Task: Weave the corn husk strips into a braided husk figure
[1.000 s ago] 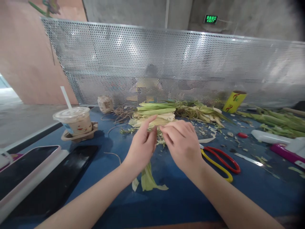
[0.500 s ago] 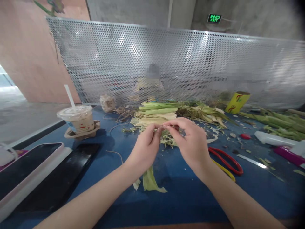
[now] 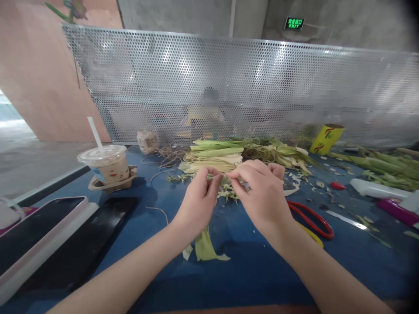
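Note:
Over the middle of the blue table (image 3: 248,274), my left hand (image 3: 200,196) and my right hand (image 3: 260,187) face each other, thumb and forefinger pinched on each. Whatever lies between their fingertips is too small to name. Just behind them are stacked corn husks (image 3: 216,152), pale green and cream. Small green shreds (image 3: 228,192) lie beneath the fingers. A loose strip of husk (image 3: 207,246) rests below my left wrist. Scissors with red and yellow handles (image 3: 312,219) lie beside my right wrist, partly covered by it.
At left stand an iced drink cup (image 3: 109,163) in a cardboard holder, a phone (image 3: 42,231) and a black tablet-like slab (image 3: 88,235). Twine (image 3: 172,155) lies behind. Rightward are a thin blade (image 3: 347,220), a white glue-gun-like tool (image 3: 376,189), a yellow roll (image 3: 327,138) and more husks (image 3: 389,168). Perforated metal panels rise behind.
My fingertips have drawn slightly apart. My right hand has turned a little, its outer fingers lifting. The things on the table stay where they were.

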`<state>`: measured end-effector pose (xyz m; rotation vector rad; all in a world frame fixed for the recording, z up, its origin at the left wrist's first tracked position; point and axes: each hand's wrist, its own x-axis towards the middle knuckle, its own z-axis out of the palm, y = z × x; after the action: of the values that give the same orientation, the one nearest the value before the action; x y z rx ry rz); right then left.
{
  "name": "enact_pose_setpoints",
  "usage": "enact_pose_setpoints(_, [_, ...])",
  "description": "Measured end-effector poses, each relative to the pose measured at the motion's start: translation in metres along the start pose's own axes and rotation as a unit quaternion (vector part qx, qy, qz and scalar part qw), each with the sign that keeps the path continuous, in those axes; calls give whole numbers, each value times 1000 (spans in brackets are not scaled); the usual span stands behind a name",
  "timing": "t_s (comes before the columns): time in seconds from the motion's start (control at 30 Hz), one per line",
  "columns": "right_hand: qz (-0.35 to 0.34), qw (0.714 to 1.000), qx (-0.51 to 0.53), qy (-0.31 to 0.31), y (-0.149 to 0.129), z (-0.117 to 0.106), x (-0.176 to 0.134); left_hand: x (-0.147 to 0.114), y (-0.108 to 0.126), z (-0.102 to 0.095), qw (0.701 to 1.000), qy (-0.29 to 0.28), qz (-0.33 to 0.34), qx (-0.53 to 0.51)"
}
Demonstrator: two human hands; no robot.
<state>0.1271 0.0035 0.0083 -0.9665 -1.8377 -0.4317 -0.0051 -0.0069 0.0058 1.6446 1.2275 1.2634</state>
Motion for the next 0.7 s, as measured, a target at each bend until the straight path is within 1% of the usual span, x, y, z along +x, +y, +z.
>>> enact_pose_setpoints(0.1, [-24, 998, -47, 22, -1, -1, -1, -1, 0, 1, 1000, -10, 1, -18])
enact_pose_setpoints(0.17, [-60, 995, -68, 34, -2, -1, -2, -2, 2, 3, 999, -15, -12, -49])
enact_pose_setpoints(0.27, [-119, 989, -54, 66, -4, 3, -5, -3, 4, 5, 993, -19, -52, -102])
enact_pose_setpoints(0.33, [-137, 987, -26, 81, -5, 10, -9, -3, 6, 6, 989, -13, -77, -129])
enact_pose_setpoints(0.4, [-125, 989, 16, 77, -6, 16, -12, -3, 8, 8, 984, -3, -89, -156])
enact_pose_setpoints(0.5, [-56, 994, 72, 67, -5, 22, -15, -4, 11, 9, 974, 10, -88, -208])
enact_pose_setpoints(0.57, [-20, 993, 86, 72, -5, 22, -15, -4, 12, 10, 969, 17, -93, -228])
enact_pose_setpoints(0.7, [-12, 994, 83, 72, -5, 21, -14, -3, 11, 10, 969, 19, -95, -227])
